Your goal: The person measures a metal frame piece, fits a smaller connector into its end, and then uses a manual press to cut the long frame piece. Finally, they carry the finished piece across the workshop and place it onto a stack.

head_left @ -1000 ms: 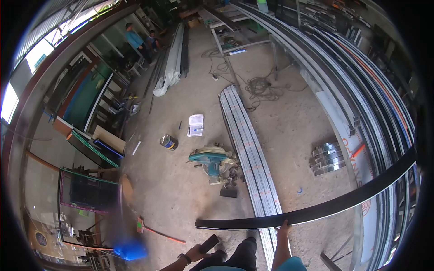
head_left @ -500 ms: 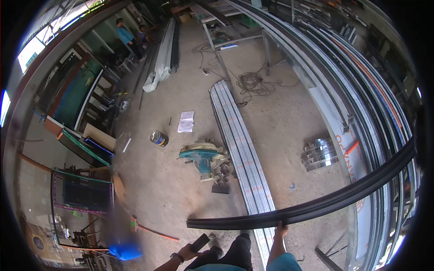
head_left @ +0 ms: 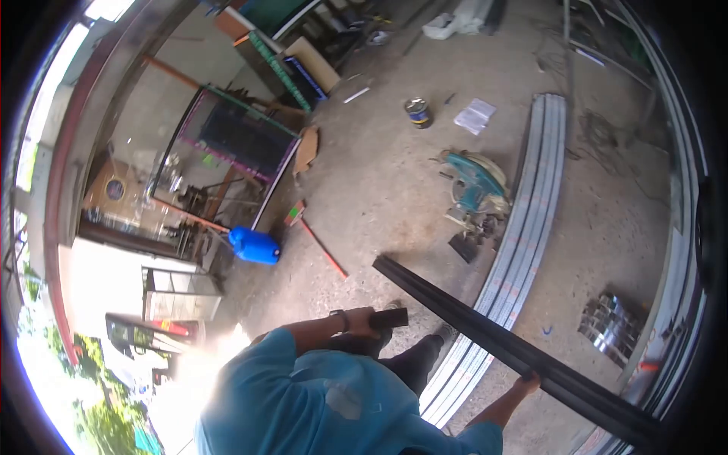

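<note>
My left hand (head_left: 361,321) is closed around a short dark block (head_left: 389,318), held near my legs. My right hand (head_left: 529,382) grips a long black metal profile (head_left: 485,331) from its near side. That profile slants from the middle of the view down to the lower right and crosses above a bundle of long silvery profiles (head_left: 540,174) on the floor. A teal circular-blade saw (head_left: 476,184) stands left of the bundle, with small dark pieces beside it.
A blue jug (head_left: 255,246) and a red-handled broom (head_left: 322,246) are at the left. Farther off are a can (head_left: 418,112) and a paper (head_left: 475,116). Shiny metal pieces (head_left: 610,326) lie at the right; framed panels (head_left: 239,140) lean at the upper left.
The view has swung left, showing more of my shirt and the bright doorway. The long black profile now slants down to the right. Both hands keep their hold.
</note>
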Motion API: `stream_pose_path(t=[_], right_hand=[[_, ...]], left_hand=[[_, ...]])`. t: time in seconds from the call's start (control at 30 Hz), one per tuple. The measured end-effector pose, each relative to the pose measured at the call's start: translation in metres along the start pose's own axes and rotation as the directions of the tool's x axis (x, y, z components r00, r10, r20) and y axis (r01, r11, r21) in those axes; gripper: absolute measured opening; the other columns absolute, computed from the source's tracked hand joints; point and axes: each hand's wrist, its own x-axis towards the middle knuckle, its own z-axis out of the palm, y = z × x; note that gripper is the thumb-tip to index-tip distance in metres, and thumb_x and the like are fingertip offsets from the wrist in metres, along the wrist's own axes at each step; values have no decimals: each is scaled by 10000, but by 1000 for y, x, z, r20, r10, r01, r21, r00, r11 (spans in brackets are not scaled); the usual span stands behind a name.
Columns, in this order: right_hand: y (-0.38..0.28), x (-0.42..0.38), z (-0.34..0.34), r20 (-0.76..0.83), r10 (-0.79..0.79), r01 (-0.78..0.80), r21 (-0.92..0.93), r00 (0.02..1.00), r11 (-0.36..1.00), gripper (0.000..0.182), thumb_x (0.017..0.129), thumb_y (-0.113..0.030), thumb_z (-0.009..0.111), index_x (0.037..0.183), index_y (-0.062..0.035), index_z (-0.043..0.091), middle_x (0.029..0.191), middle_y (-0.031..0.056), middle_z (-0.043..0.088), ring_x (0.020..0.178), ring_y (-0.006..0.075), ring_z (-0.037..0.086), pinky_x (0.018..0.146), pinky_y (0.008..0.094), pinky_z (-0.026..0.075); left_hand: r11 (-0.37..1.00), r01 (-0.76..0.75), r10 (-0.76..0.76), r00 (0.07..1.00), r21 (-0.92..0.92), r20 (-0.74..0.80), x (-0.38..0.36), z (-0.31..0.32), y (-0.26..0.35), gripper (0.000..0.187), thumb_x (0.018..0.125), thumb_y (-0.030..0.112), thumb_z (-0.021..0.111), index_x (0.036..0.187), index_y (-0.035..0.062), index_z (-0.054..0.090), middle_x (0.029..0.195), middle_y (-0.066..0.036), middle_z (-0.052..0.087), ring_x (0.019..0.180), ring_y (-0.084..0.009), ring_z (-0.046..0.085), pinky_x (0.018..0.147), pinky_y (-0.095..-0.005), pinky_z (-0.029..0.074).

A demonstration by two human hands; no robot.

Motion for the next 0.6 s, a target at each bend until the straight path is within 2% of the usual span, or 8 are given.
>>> stream_pose_path(t=[0.03, 0.07, 0.17, 0.27, 0.33, 0.43, 0.47, 0.6], right_hand=[[4, 11, -4, 119, -243, 263, -618, 963, 741, 206, 745, -47, 691, 940, 10, 721, 966, 173, 722, 895, 273, 697, 774, 401, 577], [0, 24, -25, 377, -372, 440, -893, 848, 98, 206, 743, -56, 711, 937, 12, 722, 965, 181, 727, 894, 290, 707, 763, 410, 579], [-7, 37, -32, 582, -367, 579, -805, 726, -132, 209, 735, -87, 741, 924, 2, 725, 969, 189, 728, 904, 323, 716, 779, 431, 580], [-24, -4, -12, 687, -387, 687, -708, 615, -165, 210, 750, -103, 750, 925, 10, 724, 965, 206, 725, 901, 345, 713, 803, 453, 579], [-22, -24, -9, 630, -305, 579, -777, 714, -248, 196, 809, -94, 701, 945, 47, 709, 1006, 196, 720, 947, 320, 699, 859, 444, 561], [6, -108, 25, 523, -364, 637, -658, 771, 403, 219, 863, -35, 593, 1025, 89, 672, 1098, 181, 688, 1015, 286, 657, 940, 407, 520], [12, -131, 33, 508, -351, 614, -584, 787, 531, 232, 881, -15, 557, 1052, 103, 660, 1128, 177, 677, 1038, 274, 643, 967, 394, 507], [21, -182, 89, 585, -166, 505, -480, 793, 717, 382, 828, -27, 630, 1194, 79, 609, 1203, 164, 641, 1119, 299, 599, 1037, 422, 461]], left_hand=[[1000, -12, 12, 999, 1, -34, 7, 7, -12, 508, 707, 395, 798, 1094, 80, 708, 1020, -168, 727, 986, -308, 694, 877, -413, 538], [999, 4, -6, 999, -39, -38, 9, 14, -18, 500, 699, 385, 799, 1081, 76, 707, 1009, -161, 729, 971, -307, 698, 859, -412, 544], [994, 41, -46, 998, -102, -42, 12, 29, -21, 489, 696, 367, 803, 1068, 69, 695, 998, -141, 729, 958, -293, 700, 840, -408, 549], [988, 51, -57, 997, -142, -41, 14, 40, -34, 435, 729, 353, 797, 1052, 81, 691, 975, -115, 726, 953, -255, 696, 847, -398, 541], [985, -35, 30, 999, -171, -30, 32, 55, -65, 382, 728, 335, 790, 1004, 86, 702, 929, -107, 729, 915, -248, 701, 822, -397, 546], [989, -57, 46, 996, -137, -78, 30, 48, -72, 411, 704, 341, 802, 991, 69, 691, 920, -124, 721, 914, -267, 693, 821, -404, 544], [993, -18, 18, 1000, -117, -2, 25, 33, -66, 593, 662, 375, 854, 1109, 38, 657, 1043, -181, 714, 1045, -329, 675, 898, -418, 534], [998, -43, 37, 992, -55, -118, 4, 2, -53, 484, 669, 428, 821, 966, 60, 720, 955, -201, 727, 962, -337, 698, 841, -439, 545]])
